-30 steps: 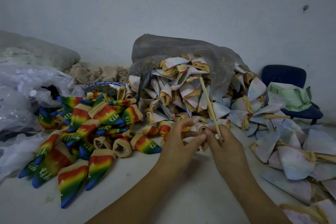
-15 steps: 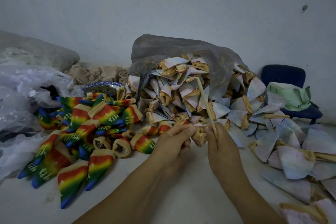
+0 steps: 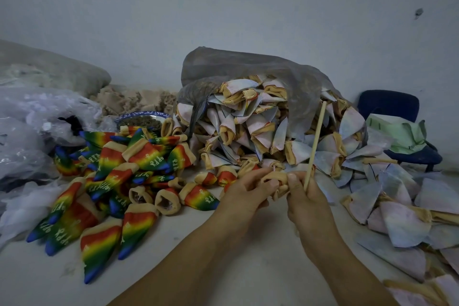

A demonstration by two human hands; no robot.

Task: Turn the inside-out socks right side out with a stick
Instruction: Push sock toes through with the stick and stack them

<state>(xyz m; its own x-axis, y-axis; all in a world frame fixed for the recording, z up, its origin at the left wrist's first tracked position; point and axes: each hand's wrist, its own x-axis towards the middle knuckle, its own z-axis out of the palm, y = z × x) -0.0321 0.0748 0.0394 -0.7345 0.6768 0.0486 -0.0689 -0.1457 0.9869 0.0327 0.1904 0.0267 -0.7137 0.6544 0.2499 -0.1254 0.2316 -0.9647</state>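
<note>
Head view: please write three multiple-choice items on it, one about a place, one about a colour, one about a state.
1. Where do the rainbow socks lie?
A. left of the bag
B. right of the bag
C. inside the bag

2. What colour is the chair?
A. red
B. dark blue
C. yellow

3. How is the stick?
A. flat on the table
B. broken in two
C. held in the right hand, tip up

1 A: they are piled left of it.
2 B: its back and seat are dark blue.
3 C: the right hand grips its lower end, while the left hand grips a sock.
</note>
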